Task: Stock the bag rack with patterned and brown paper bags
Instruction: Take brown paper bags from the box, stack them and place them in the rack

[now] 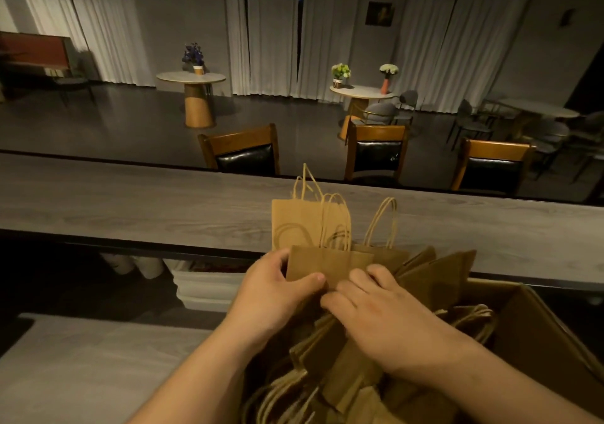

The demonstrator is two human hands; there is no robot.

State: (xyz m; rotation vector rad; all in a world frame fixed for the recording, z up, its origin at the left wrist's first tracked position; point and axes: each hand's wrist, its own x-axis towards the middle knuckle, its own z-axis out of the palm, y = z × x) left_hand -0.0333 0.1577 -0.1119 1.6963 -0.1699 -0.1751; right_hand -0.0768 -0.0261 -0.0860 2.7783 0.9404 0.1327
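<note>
A fanned bundle of brown paper bags with twisted paper handles stands up in front of me, over an open cardboard box at the lower right. My left hand grips the bundle's left side, thumb across the front bag. My right hand lies on the bundle from the right, fingers curled onto the bags' front. More brown bags with handles lie loose in the box below my hands. No patterned bags or bag rack are visible.
A long grey wood-grain counter runs across in front of me, with three wooden chairs behind it. White bins and cups sit under the counter. A grey worktop lies at lower left. Round tables with flowers stand farther back.
</note>
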